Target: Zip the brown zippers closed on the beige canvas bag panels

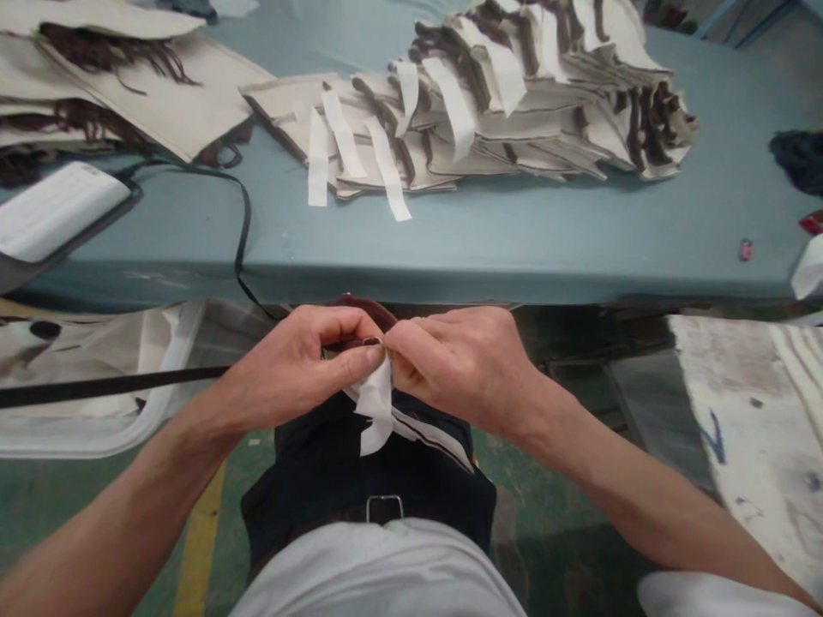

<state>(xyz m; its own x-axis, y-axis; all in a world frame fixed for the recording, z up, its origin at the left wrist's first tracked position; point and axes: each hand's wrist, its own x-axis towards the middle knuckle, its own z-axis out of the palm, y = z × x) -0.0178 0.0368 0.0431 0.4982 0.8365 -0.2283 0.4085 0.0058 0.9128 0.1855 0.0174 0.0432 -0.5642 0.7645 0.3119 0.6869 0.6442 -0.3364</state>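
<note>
In the middle of the head view, my left hand (321, 364) pinches a cream fabric piece with dark edging (437, 439) between thumb and forefinger. White tape strips (376, 411) hang down from the pinched spot. My right hand (463, 360) is closed against the left fingertips, its thumb and finger pressed together at the same edge. What exactly the right fingertips grip is too small to make out. A brown strap-like part (363, 304) curves up behind the hands. Both hands hold the work above my lap, in front of the table edge.
On the blue-green table (514, 231) lies a pile of cream pieces (527, 133) with brown edges and white strips. More flat cream panels (160, 94) and a white device (61, 210) with a cord lie left. A plastic bin (173, 368) stands lower left, a stained board (746, 420) right.
</note>
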